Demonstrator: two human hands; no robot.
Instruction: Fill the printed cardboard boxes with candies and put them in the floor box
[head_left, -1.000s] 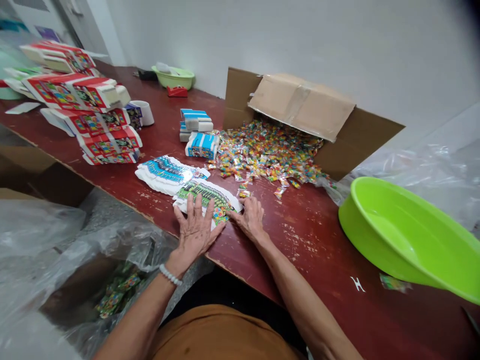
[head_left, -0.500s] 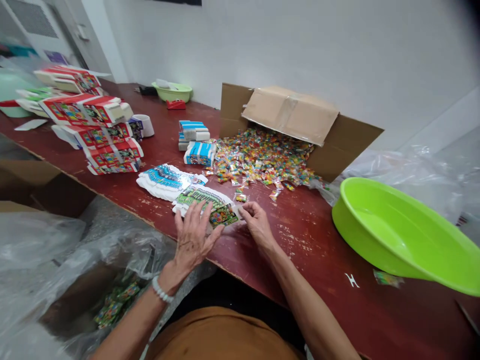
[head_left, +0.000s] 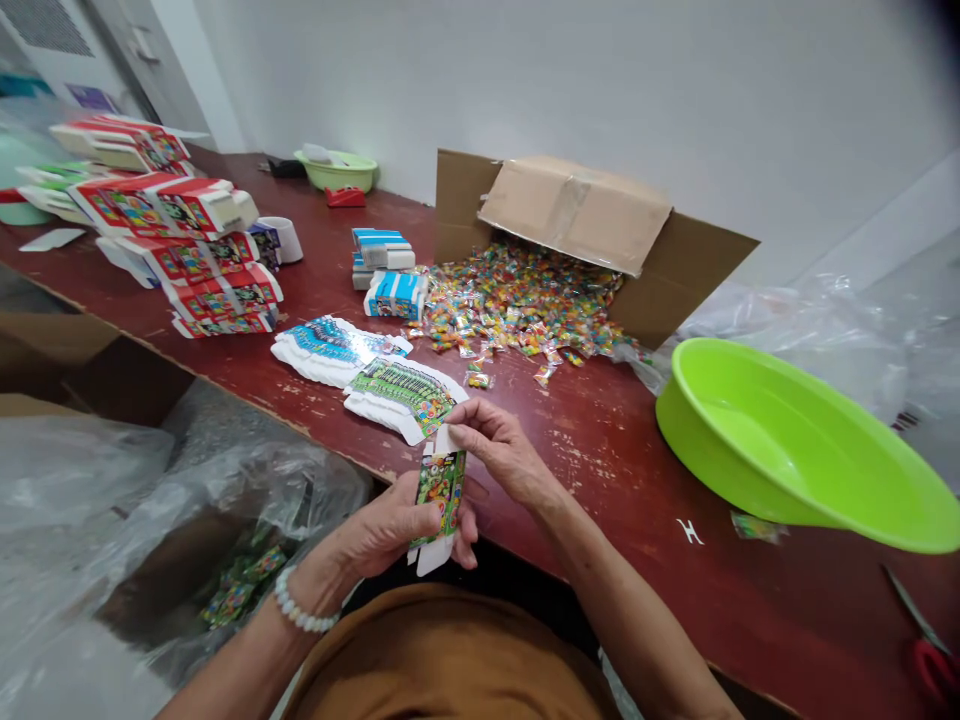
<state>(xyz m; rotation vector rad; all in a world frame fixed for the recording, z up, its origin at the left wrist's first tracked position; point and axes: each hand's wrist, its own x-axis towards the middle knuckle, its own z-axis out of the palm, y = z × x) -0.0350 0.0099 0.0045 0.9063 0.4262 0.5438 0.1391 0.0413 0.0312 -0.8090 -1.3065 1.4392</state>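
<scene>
Green carton (head_left: 439,480), white-flapped at both ends, sits clamped in left hand (head_left: 394,528); right hand (head_left: 504,448) pinches its top.

A narrow green printed carton (head_left: 442,480) sits in the left hand (head_left: 394,525), its far end at the right hand (head_left: 501,446). White flaps (head_left: 435,557) jut from both ends.

See a wide lime-green basin (head_left: 716,440) on the right of the dark red table (head_left: 637,480), with clear plastic sheeting (head_left: 817,325) behind. Spot red-handled scissors (head_left: 936,668) at the right edge, partly out of view, and a white H-shaped scrap (head_left: 689,531) to their left. Farther back, find a red tape dispenser (head_left: 346,198) just before a pale green basin (head_left: 339,178), near the pale wall (head_left: 337,75).
</scene>
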